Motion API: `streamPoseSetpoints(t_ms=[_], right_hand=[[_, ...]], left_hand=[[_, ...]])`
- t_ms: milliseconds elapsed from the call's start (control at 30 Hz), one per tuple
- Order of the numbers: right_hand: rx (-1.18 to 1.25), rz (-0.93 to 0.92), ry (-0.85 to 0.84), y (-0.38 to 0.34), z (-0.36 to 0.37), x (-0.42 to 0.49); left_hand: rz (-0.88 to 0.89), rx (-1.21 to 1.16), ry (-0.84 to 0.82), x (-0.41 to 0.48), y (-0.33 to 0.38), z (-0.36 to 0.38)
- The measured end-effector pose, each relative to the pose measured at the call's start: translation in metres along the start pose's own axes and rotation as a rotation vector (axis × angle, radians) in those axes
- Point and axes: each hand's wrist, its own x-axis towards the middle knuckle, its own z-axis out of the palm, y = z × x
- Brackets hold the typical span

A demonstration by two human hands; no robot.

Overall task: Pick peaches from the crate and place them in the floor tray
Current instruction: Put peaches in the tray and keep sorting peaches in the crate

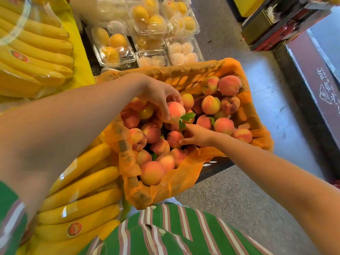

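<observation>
A crate lined with orange paper (185, 178) holds several pink-and-yellow peaches (210, 104). My left hand (159, 92) reaches in from the left, and its fingers curl around a pink peach with green leaves (176, 112), held just above the pile. My right hand (197, 135) comes in from the lower right, and its fingertips pinch another peach (173, 138) lying in the middle of the crate. I see no floor tray.
Bagged banana bunches (36, 50) lie to the left, and more banana bunches (82, 196) sit at the lower left. Clear clamshell boxes of yellow fruit (147, 19) stand behind the crate. Grey floor (239, 199) lies to the right, with dark red cartons (316, 70) at the far right.
</observation>
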Motion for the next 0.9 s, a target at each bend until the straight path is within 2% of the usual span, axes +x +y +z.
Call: streamPoseSetpoints(t_ms=[333, 900], right_hand=[[-0.139, -0.025, 0.049, 0.001, 0.007, 0.018], [0.156, -0.132, 0.119, 0.016, -0.013, -0.032]], left_hand=[[0.004, -0.125, 0.037, -0.007, -0.001, -0.001], [-0.032, -0.154, 0.004, -0.010, 0.008, 0.002]])
